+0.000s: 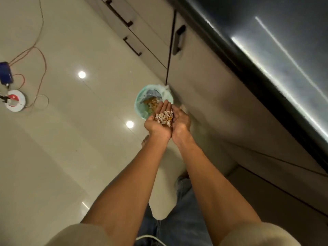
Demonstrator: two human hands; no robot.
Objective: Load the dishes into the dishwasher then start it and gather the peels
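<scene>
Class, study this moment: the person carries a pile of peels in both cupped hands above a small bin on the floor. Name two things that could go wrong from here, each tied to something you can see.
1. The peels lie loose across the left hand and right hand; if the palms part, scraps may slip through.
2. The bin is small and low beside the cabinet, so peels dropped from this height may land on the glossy floor.

At centre frame, the cupped left hand [157, 124] and right hand [181, 119] cover the near rim of the round pale-green plastic bin [140, 102]; its contents are too blurred to identify. The dark glossy counter [266, 32] runs off the right edge. At left, a small blue device [6, 72] is cropped.
</scene>
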